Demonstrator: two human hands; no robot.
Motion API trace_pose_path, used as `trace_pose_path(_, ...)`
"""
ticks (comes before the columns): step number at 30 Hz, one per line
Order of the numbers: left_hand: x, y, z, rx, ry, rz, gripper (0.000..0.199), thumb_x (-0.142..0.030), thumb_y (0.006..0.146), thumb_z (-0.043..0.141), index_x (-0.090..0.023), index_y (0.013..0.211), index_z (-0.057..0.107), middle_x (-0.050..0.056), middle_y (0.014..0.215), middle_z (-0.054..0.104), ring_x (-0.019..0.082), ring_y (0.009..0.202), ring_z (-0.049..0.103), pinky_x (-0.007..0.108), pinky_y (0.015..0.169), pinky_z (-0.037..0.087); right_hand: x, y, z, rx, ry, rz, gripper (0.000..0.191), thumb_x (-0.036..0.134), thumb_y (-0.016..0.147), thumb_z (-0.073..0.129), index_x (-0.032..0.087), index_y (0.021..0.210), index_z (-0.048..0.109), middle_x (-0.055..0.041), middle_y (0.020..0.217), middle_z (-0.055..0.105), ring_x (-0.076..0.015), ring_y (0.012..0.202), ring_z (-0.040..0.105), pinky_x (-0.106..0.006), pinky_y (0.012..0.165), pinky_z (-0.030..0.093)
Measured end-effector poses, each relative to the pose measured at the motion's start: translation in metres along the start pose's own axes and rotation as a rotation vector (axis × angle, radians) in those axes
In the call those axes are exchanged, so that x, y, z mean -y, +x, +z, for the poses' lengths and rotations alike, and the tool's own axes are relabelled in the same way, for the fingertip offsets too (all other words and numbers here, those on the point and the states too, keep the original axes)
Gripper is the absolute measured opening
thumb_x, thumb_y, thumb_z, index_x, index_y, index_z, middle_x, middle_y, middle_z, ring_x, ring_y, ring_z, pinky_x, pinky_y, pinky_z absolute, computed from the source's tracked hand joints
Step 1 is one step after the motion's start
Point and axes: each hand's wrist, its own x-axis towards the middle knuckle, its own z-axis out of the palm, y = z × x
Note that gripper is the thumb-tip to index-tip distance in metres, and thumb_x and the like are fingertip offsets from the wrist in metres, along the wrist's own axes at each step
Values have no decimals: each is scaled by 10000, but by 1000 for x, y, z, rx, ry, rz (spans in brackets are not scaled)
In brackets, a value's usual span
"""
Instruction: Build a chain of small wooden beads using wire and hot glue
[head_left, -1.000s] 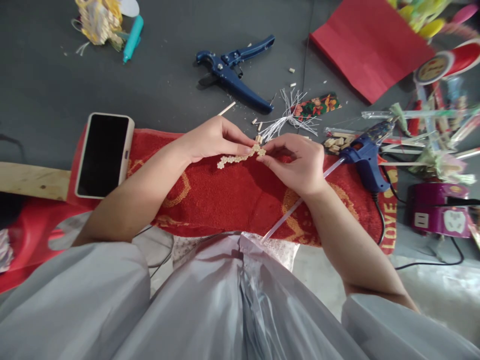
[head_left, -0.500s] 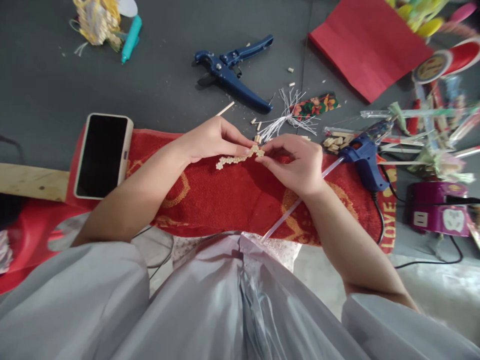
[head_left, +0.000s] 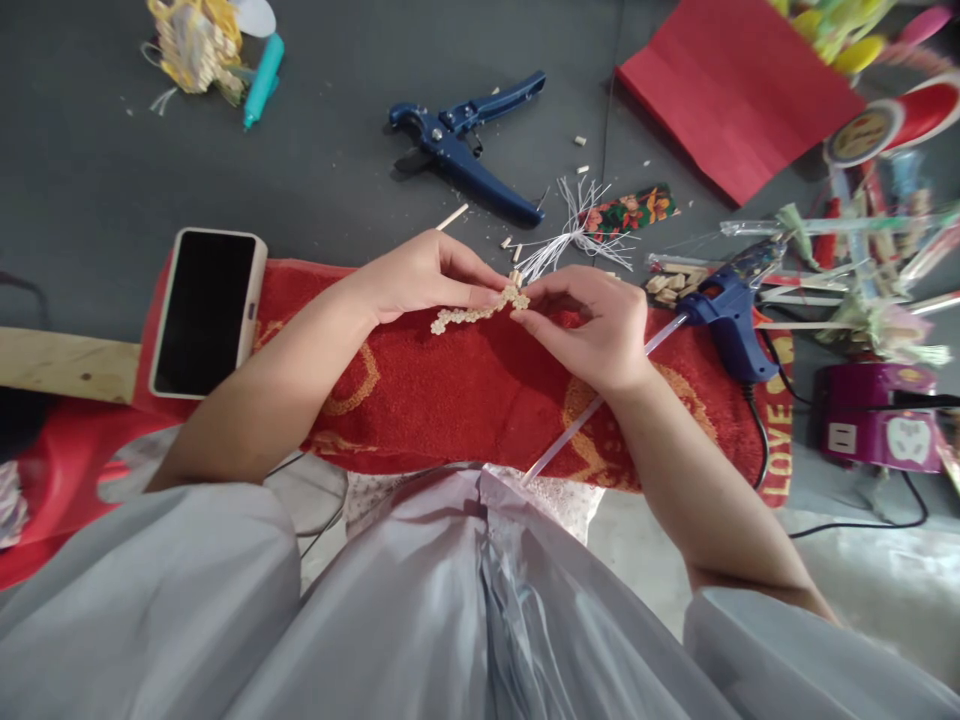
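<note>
Phone (head_left: 206, 310) lies at left, unmoved; next, our left hand (head_left: 414, 282) pinches the pale knobbly strip (head_left: 466, 316) partway along, its free end reaching left over the red towel (head_left: 457, 400), and the grip of our right hand (head_left: 596, 322) holds the other end. Over the last second the strip has merely tipped slightly, so we judge this fine adjusting; farther right lies our glue gun (head_left: 731, 325).

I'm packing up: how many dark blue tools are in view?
2: a cutter beyond the left hand, and a glue gun right of the right hand. Others may be hidden.
</note>
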Motion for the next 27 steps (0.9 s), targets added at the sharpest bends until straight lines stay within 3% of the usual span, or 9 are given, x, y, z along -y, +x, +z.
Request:
trace_pose_path(5, -3, -1, 2, -7, 3, 19, 323, -391, 735, 848, -207, 1000, 835, 23, 878, 802, 187, 892, 738, 297, 829, 570, 0, 0, 0, -10, 9, -56, 92, 308, 880, 730, 231, 923, 754, -47, 869, 773, -190, 778, 707, -348, 759, 591)
trace_pose_path(13, 3, 1, 6, -26, 56, -18, 238, -393, 794, 806, -165, 861, 803, 1, 686, 701, 137, 693, 691, 293, 747, 568, -5, 0, 5, -65, -26, -172, 253, 463, 930, 700, 218, 911, 763, -49, 836, 781, -173, 744, 715, -313, 714, 580)
trace_pose_path(19, 1, 0, 8, -28, 38, -16, 210, -362, 775, 813, -158, 823, 793, 1, 701, 715, 120, 659, 669, 296, 760, 562, -4, 0, 9, -111, 31, -241, 213, 418, 926, 724, 210, 905, 767, -48, 819, 779, -166, 738, 720, -293, 704, 566)
trace_pose_path(27, -3, -1, 10, -64, 30, -49, 179, -316, 763, 821, -144, 780, 776, 3, 693, 705, 113, 626, 649, 297, 742, 551, -6, -1, 9, -94, -17, -184, 275, 455, 937, 685, 199, 873, 765, -57, 805, 771, -171, 725, 704, -311, 689, 562)
